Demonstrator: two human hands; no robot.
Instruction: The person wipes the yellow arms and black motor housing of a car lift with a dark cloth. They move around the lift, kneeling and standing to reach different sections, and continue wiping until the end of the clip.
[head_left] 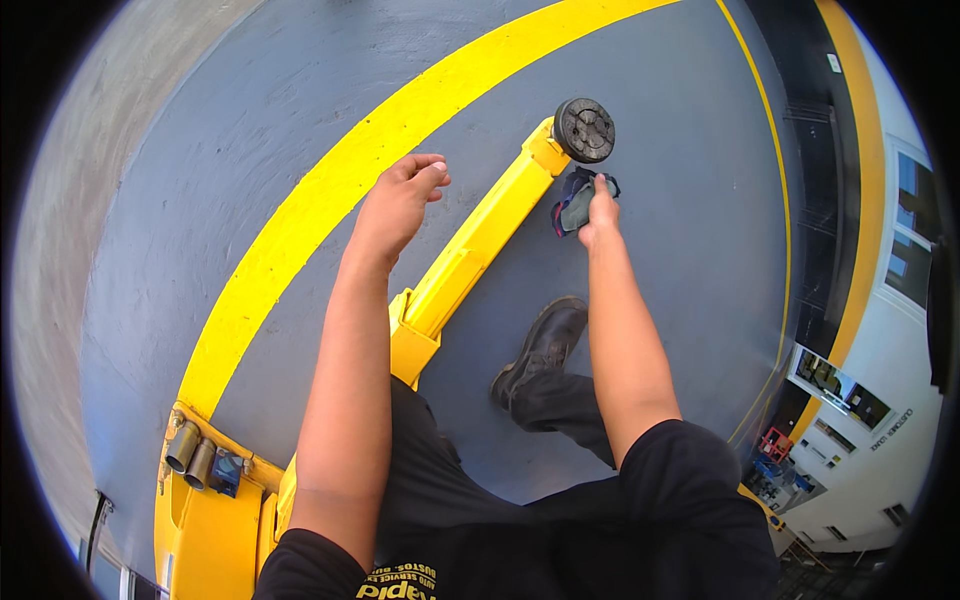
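Note:
My right hand [601, 212] is closed on a crumpled rag [576, 204], grey-green with dark and reddish parts, held just below the round pad. The yellow lift arm [478, 245] slants up and to the right between my hands. At its far end sits a round black rubber pad [585, 130] with a worn, patterned face. My left hand [398, 208] hovers to the left of the lift arm, apart from it. Its fingers curl in toward the thumb, and nothing shows in them.
My black boot [545, 345] stands on the grey floor right of the arm. A yellow lift base [215, 530] at lower left carries two metal cylinders [190, 455] and a dark block [226, 472]. A wide yellow stripe [330, 170] curves across the floor. White building walls rise at right.

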